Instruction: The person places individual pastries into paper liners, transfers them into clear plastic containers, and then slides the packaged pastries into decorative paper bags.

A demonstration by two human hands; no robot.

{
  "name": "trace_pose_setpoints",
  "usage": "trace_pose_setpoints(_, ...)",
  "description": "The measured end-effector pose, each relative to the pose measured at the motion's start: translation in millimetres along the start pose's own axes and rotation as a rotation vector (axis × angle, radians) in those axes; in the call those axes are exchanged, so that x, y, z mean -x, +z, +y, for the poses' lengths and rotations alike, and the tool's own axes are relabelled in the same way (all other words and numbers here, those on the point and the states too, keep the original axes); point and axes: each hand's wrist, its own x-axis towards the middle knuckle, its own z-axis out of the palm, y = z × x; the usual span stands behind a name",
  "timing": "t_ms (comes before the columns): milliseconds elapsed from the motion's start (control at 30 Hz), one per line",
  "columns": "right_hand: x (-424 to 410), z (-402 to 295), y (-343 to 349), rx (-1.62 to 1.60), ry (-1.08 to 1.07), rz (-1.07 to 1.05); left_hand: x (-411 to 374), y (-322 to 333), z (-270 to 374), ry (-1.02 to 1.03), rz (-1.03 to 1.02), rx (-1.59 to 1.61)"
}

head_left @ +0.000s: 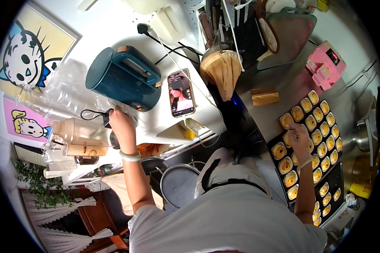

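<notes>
My left hand is bare, with a pale bangle at the wrist. Its fingers are beside a dark blue electric kettle and against a small black object with a loop strap; whether they grip it is hidden. A clear bottle lies just beyond that wrist. On the other side, my right hand wears a thin clear glove. It hovers over or touches small yellow cakes in paper cups, set in rows on a dark baking tray. Its fingertips are near one cake at the tray's edge.
A phone with a lit screen lies on the white counter, its white cable trailing. A second dark tray holds more cakes. Beyond are a brown paper packet, a pink device and a hanging cloth bag. A round pan stands below.
</notes>
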Motion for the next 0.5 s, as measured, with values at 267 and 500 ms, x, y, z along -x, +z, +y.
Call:
trace_pose_setpoints(267, 8, -5, 0, 0.003, -0.015, 0.063, 16, -10, 19, -0.095, 0.094, 0.115)
trace_pose_setpoints(500, 26, 2, -1, -0.078, 0.023, 0.127, 22, -46, 43, 0.175, 0.476, 0.089)
